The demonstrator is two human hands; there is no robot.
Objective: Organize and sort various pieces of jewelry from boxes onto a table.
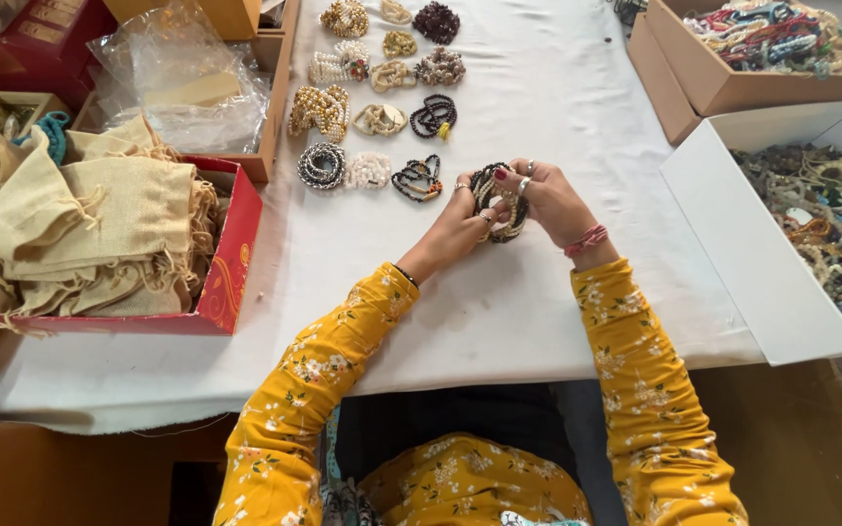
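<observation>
My left hand (pixel 455 229) and my right hand (pixel 553 200) meet over the white tablecloth (pixel 538 97), both gripping one stack of beaded bracelets (pixel 499 203) in dark and cream beads. The fingers wrap around the bundle from either side. Just left of it lie small sorted piles: a black multicoloured bracelet pile (pixel 418 179), a white bead pile (pixel 369 169) and a grey-black coil (pixel 321 166). Further rows of gold, cream and dark bracelet piles (pixel 382 73) stretch to the table's far edge.
A red box (pixel 231 263) full of beige drawstring pouches (pixel 90 224) stands at the left. On the right, a white box (pixel 733 253) holds loose mixed bead bracelets (pixel 830 234); behind it a cardboard box (pixel 704 83) holds colourful ones. Clear plastic bags (pixel 182 78) lie at the back left.
</observation>
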